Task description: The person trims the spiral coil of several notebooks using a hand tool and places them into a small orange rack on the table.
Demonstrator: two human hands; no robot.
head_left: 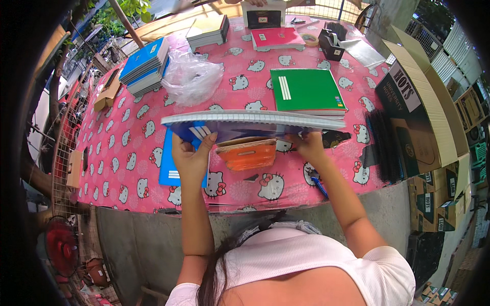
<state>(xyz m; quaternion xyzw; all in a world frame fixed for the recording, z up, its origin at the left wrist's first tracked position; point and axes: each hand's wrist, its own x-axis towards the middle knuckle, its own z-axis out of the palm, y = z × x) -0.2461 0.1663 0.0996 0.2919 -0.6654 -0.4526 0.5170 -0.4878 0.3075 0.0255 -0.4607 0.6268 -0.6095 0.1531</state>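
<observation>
Both hands hold a dark blue spiral notebook [240,131] tilted up on its edge above the table, its pale coil edge uppermost. My left hand [191,155] grips its left end, thumb on the cover with white label lines. At the right end my right hand [309,147] is closed on it, with some fingers hidden. Below the held notebook lies an orange block-like thing [248,155] with a brown edge. A light blue notebook [170,162] lies partly behind my left hand. Just beyond the held notebook is a stack of green notebooks [308,91].
Blue notebooks [145,64] are stacked far left beside a crumpled clear plastic bag [190,76]. A red notebook [277,37] and a black tape dispenser [332,46] sit at the back. Black binding coils [384,148] and an open carton [416,109] stand right. A blue pen [320,186] lies near the front edge.
</observation>
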